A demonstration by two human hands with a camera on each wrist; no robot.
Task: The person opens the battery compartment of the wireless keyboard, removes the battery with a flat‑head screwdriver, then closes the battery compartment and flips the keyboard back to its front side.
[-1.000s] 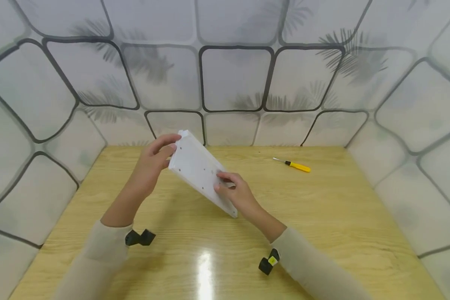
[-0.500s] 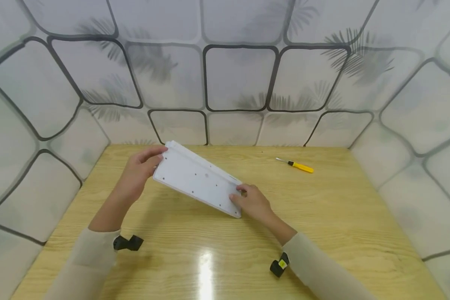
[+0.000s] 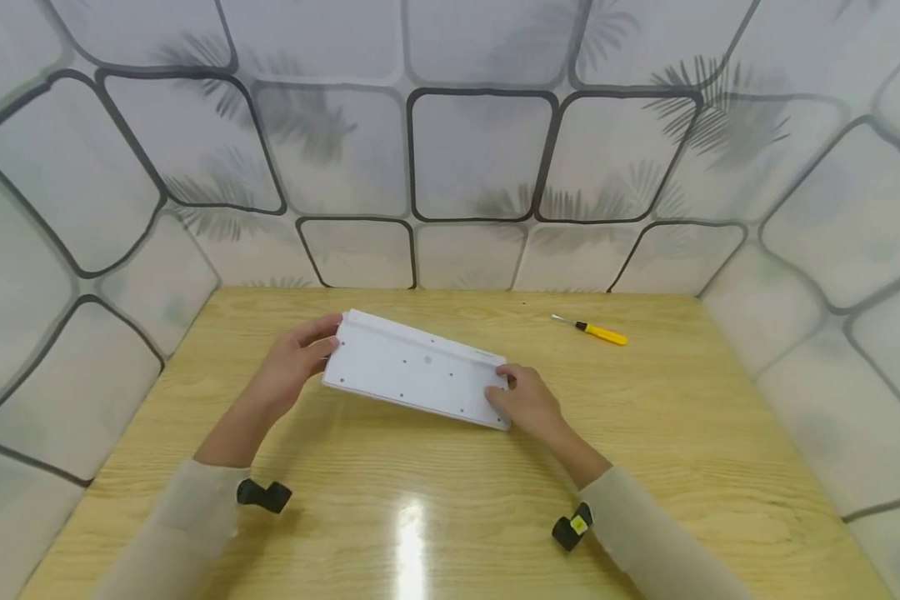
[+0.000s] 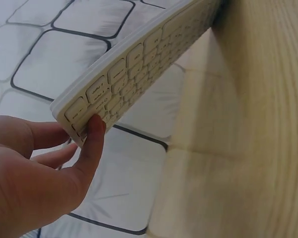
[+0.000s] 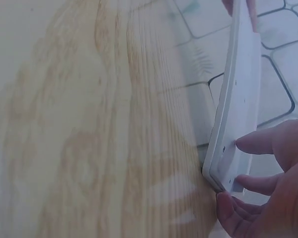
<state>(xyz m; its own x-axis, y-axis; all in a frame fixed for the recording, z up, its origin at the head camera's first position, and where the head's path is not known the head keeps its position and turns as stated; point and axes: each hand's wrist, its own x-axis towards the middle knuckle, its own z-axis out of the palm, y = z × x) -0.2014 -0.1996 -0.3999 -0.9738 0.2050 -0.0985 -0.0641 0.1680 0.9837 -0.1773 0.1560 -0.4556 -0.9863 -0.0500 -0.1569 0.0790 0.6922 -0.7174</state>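
Observation:
A white keyboard [image 3: 420, 371] is held up over the table, its underside with small dark screw holes facing the head camera. Its keys [image 4: 116, 74] show in the left wrist view, turned away from the head. My left hand [image 3: 288, 367] grips the keyboard's left end, the higher one, between thumb and fingers. At the lower right end, my right hand [image 3: 531, 406] pinches the keyboard close over the wood, with a thumb and finger on the underside [image 5: 241, 111] in the right wrist view.
A screwdriver [image 3: 600, 334] with a yellow and black handle lies on the wooden table [image 3: 645, 450], behind and right of the keyboard. Patterned fabric walls [image 3: 480, 158] enclose the table at the back and both sides.
The keyboard has swung from a steep slant to a nearly level one, its left end lowered. My right hand has moved rightward with the right end; my left hand has come down.

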